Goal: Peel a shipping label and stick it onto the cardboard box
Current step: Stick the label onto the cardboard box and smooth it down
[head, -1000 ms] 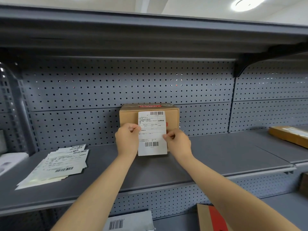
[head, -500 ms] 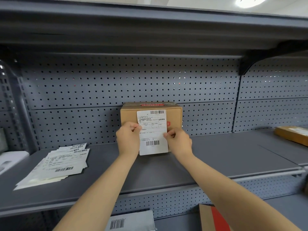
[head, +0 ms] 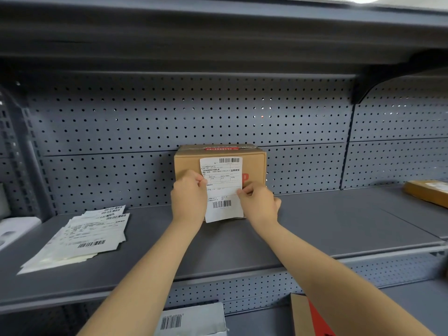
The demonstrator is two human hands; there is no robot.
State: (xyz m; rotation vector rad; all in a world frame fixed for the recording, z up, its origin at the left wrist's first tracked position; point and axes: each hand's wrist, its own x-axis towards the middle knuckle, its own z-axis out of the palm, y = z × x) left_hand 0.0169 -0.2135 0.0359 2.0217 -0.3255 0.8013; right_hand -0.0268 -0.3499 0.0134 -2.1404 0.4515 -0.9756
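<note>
A brown cardboard box (head: 186,163) stands on the grey shelf (head: 315,229) against the pegboard back wall. A white shipping label (head: 223,190) with barcodes is held upright in front of the box's front face, its lower end hanging below the box's bottom edge. My left hand (head: 189,197) pinches the label's left edge. My right hand (head: 259,202) pinches its right edge. Whether the label touches the box I cannot tell.
A loose pile of label sheets (head: 84,236) lies on the shelf to the left. A flat brown parcel (head: 426,192) sits at the far right. Below the shelf are a white labelled package (head: 191,321) and a brown-and-red carton (head: 310,318). An upper shelf overhangs.
Both hands stay on the label's edges. The label now sits a little higher against the box face and tilts slightly. The head view has shifted a bit.
</note>
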